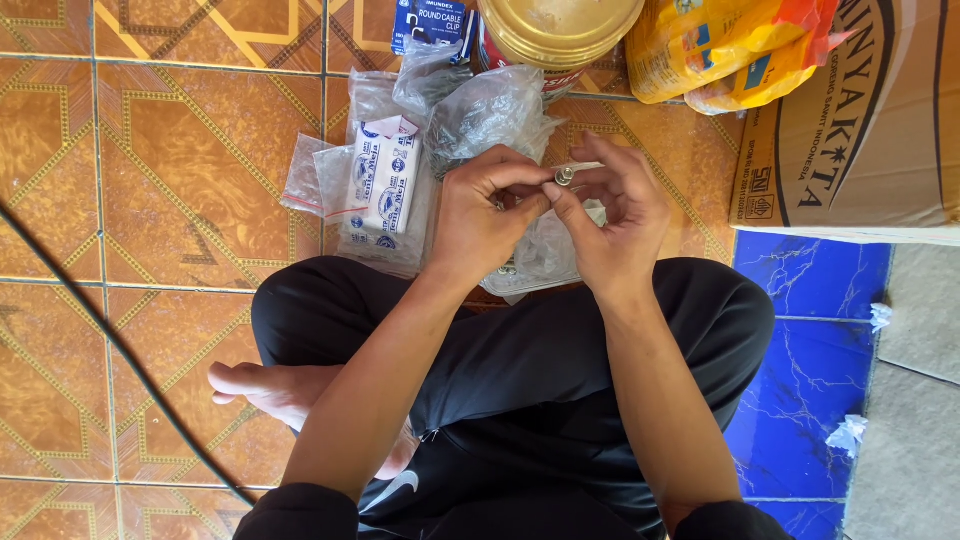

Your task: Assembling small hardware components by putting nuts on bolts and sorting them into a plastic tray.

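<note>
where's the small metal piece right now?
Head view, upper centre: the small metal piece is pinched between the fingertips of the left hand and right hand, above the clear plastic bags on the floor.

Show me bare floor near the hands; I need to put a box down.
Free: the orange tiles left of the clear plastic bags, crossed only by a black cable; and the blue tiles below the cardboard box. Crowded: ahead of the hands, among bags, gold-lidded tin and yellow packet.
</note>
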